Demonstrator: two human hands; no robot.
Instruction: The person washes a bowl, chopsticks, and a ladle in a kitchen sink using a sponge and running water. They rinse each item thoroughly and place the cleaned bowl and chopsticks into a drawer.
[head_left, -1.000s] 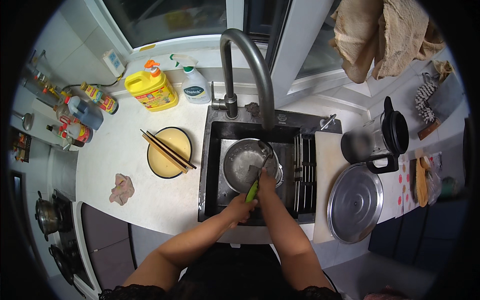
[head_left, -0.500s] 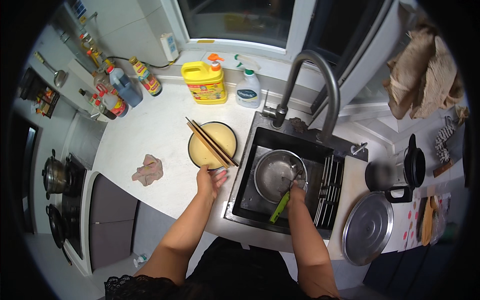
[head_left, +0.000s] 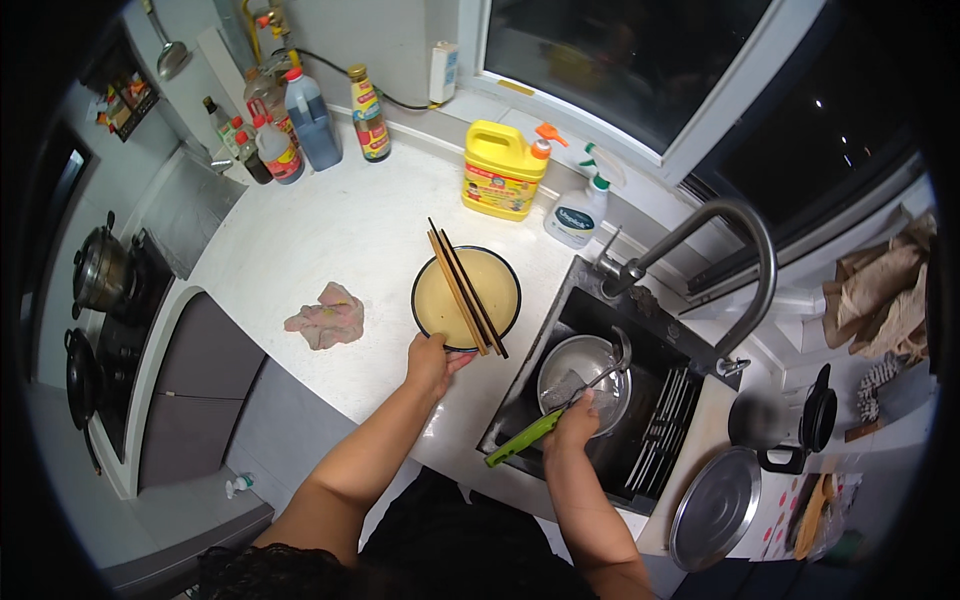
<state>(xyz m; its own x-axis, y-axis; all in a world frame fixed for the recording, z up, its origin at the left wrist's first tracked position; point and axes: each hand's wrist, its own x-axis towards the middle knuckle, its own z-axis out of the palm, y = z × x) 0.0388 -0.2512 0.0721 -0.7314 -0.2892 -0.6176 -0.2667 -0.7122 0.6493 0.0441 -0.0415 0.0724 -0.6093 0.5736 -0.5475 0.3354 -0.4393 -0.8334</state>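
At the near rim of a pale yellow, dark-rimmed bowl (head_left: 440, 303), my left hand (head_left: 430, 366) has its thumb up against the edge and its fingers under it. Several light and dark chopsticks (head_left: 468, 295) lie across the bowl. Over the sink, my right hand (head_left: 575, 418) is closed round a ladle with a green handle (head_left: 525, 440) and a metal head. A greyish, mesh-like piece (head_left: 562, 388) is pressed against the ladle's shaft by this hand. Below, a round metal pot (head_left: 612, 412) sits in the black sink (head_left: 520, 405).
A grey faucet (head_left: 765, 265) arches over the sink, which has a slatted rack (head_left: 660, 425). A pink cloth (head_left: 328, 317) lies on the white counter. Behind stand a yellow jug (head_left: 500, 185), a spray bottle (head_left: 577, 212) and several sauce bottles (head_left: 313, 120). A metal lid (head_left: 715, 510) rests at right.
The view has turned to the right. My left fingers have gone from spread beside the bowl to under its rim. The ladle has swung, its green handle now pointing further left, over the sink's near edge.
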